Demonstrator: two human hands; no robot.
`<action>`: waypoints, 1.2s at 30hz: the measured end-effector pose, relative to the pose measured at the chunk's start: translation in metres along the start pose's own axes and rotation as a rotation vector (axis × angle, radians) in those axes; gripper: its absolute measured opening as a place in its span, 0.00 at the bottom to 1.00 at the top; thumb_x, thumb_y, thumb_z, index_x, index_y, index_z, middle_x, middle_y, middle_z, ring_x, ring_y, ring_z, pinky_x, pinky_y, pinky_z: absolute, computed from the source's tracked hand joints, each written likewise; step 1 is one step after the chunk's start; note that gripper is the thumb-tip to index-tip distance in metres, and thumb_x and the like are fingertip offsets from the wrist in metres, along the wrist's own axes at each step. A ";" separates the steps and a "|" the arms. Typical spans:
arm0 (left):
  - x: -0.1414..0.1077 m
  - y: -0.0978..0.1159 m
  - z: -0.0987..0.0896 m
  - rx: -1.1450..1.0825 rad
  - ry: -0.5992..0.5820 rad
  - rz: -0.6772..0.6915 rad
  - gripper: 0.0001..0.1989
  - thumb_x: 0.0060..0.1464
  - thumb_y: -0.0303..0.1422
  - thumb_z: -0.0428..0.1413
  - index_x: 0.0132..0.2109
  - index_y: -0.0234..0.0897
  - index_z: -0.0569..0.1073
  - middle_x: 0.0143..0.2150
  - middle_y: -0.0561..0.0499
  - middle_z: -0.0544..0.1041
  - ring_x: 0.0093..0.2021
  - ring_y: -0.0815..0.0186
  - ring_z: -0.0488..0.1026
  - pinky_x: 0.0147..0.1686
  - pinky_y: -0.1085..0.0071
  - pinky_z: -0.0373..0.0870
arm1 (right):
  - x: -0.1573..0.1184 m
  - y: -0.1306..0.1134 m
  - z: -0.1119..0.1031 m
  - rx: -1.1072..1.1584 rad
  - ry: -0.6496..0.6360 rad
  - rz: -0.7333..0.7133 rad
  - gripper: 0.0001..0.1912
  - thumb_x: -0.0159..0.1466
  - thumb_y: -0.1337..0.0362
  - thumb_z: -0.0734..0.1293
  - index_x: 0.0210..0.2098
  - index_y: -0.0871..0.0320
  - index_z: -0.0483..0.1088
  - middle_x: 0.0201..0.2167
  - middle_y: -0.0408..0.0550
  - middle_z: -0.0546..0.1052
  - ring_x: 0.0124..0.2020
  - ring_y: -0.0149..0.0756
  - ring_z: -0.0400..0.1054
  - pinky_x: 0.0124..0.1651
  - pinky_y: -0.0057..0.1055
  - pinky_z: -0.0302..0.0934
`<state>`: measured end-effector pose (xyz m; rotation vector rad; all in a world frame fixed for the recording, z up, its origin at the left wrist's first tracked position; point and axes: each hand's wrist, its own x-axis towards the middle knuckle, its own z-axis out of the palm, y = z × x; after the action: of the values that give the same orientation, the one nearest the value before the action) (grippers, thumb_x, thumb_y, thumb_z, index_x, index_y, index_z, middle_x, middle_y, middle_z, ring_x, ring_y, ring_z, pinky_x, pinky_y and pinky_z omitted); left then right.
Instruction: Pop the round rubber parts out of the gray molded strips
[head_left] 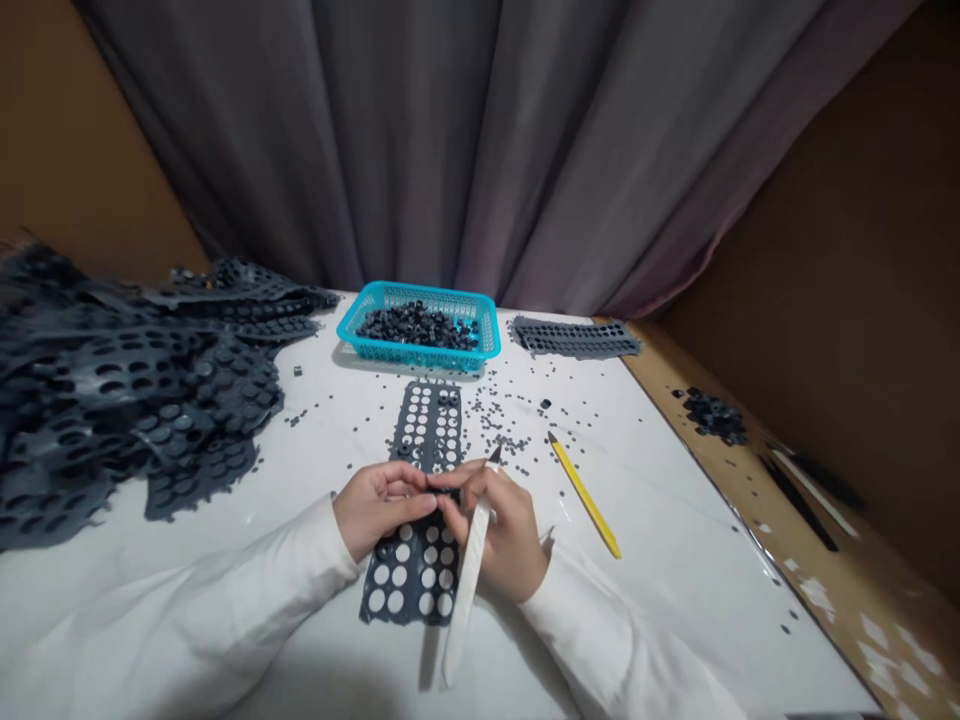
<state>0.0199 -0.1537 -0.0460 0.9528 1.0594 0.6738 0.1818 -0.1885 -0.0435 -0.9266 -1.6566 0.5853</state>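
Note:
A dark grey rubber-like sheet (418, 590) with rows of round holes lies lengthwise on the white table below my hands. My left hand (386, 505) is closed, thumb and fingertips pinching a small dark piece (444, 492) above the sheet. Against that same piece rest the fingertips of my right hand (501, 525), which also grips a slim white-handled tool (466, 600). The tool's dark pointed tip sticks up past the knuckles, and its handle slants toward me. Fingers partly hide the piece. A few dark round bits sit on the sheet.
A blue basket (420, 352) of small black pieces stands behind the sheet. Heaped dark perforated sheets (150, 390) fill the left; another strip (577, 338) lies back right. A yellow tool (585, 495) lies right of my hands, near scattered black discs (491, 410). Dark pieces (712, 415) sit beyond the table's right edge.

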 end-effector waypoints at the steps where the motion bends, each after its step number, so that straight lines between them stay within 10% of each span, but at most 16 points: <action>1: 0.002 0.000 0.000 0.006 0.007 -0.004 0.24 0.29 0.44 0.67 0.29 0.34 0.67 0.16 0.61 0.66 0.13 0.81 0.50 0.14 0.80 0.41 | -0.001 0.001 0.001 -0.012 0.010 -0.009 0.14 0.56 0.74 0.66 0.26 0.54 0.55 0.34 0.47 0.78 0.36 0.35 0.71 0.38 0.32 0.64; 10: 0.018 0.026 0.006 0.271 -0.041 0.263 0.18 0.37 0.42 0.65 0.30 0.34 0.70 0.25 0.54 0.72 0.26 0.71 0.67 0.26 0.76 0.58 | 0.006 -0.001 -0.006 -0.029 0.197 0.080 0.16 0.56 0.72 0.67 0.23 0.55 0.53 0.29 0.43 0.78 0.31 0.35 0.72 0.35 0.32 0.63; 16: 0.106 0.097 0.019 0.293 0.084 0.361 0.21 0.46 0.50 0.54 0.33 0.35 0.74 0.37 0.46 0.76 0.34 0.62 0.70 0.36 0.67 0.65 | 0.026 0.020 -0.028 0.131 0.482 0.437 0.18 0.52 0.69 0.69 0.24 0.54 0.52 0.26 0.42 0.76 0.31 0.37 0.70 0.39 0.38 0.61; 22: 0.175 0.171 0.044 -0.138 0.202 0.416 0.28 0.57 0.46 0.39 0.60 0.40 0.61 0.65 0.47 0.57 0.67 0.61 0.45 0.63 0.58 0.40 | 0.027 0.051 -0.031 0.315 0.554 0.466 0.19 0.49 0.68 0.71 0.25 0.54 0.52 0.25 0.39 0.74 0.29 0.34 0.68 0.35 0.34 0.61; 28: 0.138 0.147 -0.004 -0.035 0.132 0.512 0.25 0.54 0.43 0.47 0.58 0.45 0.63 0.66 0.53 0.55 0.67 0.61 0.46 0.64 0.58 0.39 | 0.039 0.058 -0.037 0.295 0.524 0.397 0.19 0.50 0.66 0.70 0.26 0.53 0.51 0.24 0.39 0.73 0.27 0.33 0.67 0.33 0.33 0.61; 36: 0.087 0.117 -0.066 0.487 0.412 0.604 0.24 0.39 0.46 0.59 0.42 0.34 0.71 0.53 0.41 0.71 0.57 0.52 0.63 0.59 0.58 0.54 | 0.170 0.108 -0.052 -0.085 0.400 0.364 0.14 0.48 0.64 0.66 0.22 0.54 0.53 0.27 0.43 0.75 0.32 0.35 0.69 0.38 0.32 0.62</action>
<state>-0.0122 -0.0071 0.0110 1.6366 1.3402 1.1729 0.2452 0.0080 -0.0156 -1.3280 -1.1695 0.5304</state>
